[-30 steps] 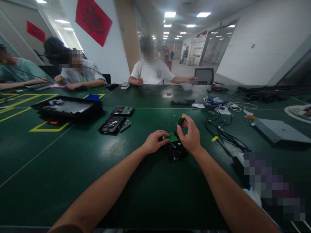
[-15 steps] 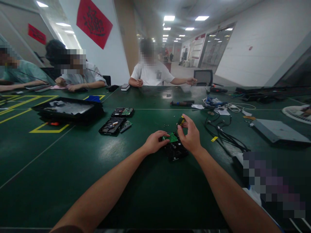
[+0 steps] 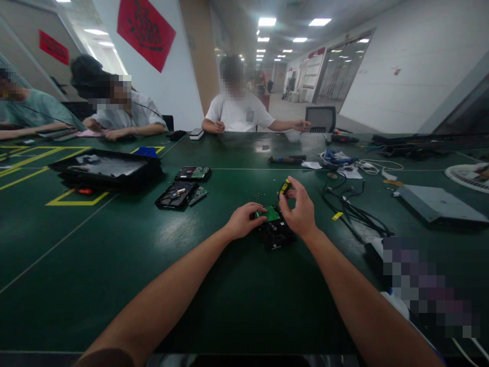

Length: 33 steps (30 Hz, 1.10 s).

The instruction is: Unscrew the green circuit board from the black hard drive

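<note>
Between the forearms (image 3: 171, 283), the table (image 3: 248, 306) leaves a way in to the drive (image 3: 277, 237) from the near side. The left hand (image 3: 244, 221) blocks its left edge, the right hand (image 3: 299, 211) and driver (image 3: 284, 187) its right. Screws (image 3: 261, 194) lie just beyond; farther right, cables (image 3: 349, 210) and a box (image 3: 439, 203) crowd the route. Leftward, room runs toward a casing (image 3: 173, 198).

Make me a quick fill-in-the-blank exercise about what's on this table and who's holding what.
1. The person's ____ hand holds the yellow-and-black tool handle.
2. The other hand has its fingers at a circuit board coloured ____.
3. Seen from the wearer's seat, the black tray lies to the ____ of the dark cables.
4. The person directly across the table wears a ____ shirt.

Missing words: right; green; left; white.
</note>
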Tool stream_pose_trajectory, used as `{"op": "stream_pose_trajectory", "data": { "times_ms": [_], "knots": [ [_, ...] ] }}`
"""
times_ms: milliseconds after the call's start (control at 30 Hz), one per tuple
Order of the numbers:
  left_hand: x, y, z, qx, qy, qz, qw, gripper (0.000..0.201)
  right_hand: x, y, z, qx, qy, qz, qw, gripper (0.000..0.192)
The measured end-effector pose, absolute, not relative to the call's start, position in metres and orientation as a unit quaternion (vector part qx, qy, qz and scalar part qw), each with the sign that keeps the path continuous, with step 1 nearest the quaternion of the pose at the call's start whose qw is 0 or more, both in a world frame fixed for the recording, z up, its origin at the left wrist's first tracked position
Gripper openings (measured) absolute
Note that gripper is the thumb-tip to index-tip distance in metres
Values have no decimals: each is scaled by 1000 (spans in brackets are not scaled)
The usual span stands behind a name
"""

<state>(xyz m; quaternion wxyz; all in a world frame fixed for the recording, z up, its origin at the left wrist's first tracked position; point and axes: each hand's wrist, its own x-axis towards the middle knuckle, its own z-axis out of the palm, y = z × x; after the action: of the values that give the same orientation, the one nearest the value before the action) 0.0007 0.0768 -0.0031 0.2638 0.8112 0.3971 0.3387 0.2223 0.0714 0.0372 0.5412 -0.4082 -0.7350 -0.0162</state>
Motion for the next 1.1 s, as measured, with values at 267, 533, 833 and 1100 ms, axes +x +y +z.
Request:
{"op": "stream_pose_trajectory", "data": {
  "times_ms": [267, 533, 833, 1100],
  "knots": [
    [1, 76, -3, 807, 402, 342, 265, 29, 223, 71, 38, -405, -740, -14, 537, 57],
    [1, 75, -3, 810, 397, 343, 262, 29, 223, 71, 38, -408, -736, -18, 540, 58],
    [2, 76, -2, 809, 401, 341, 263, 29, 224, 71, 39, -408, -740, -24, 534, 57],
    [1, 75, -2, 809, 400, 341, 265, 30, 223, 72, 38, -408, -738, -22, 537, 58]
  ]
}}
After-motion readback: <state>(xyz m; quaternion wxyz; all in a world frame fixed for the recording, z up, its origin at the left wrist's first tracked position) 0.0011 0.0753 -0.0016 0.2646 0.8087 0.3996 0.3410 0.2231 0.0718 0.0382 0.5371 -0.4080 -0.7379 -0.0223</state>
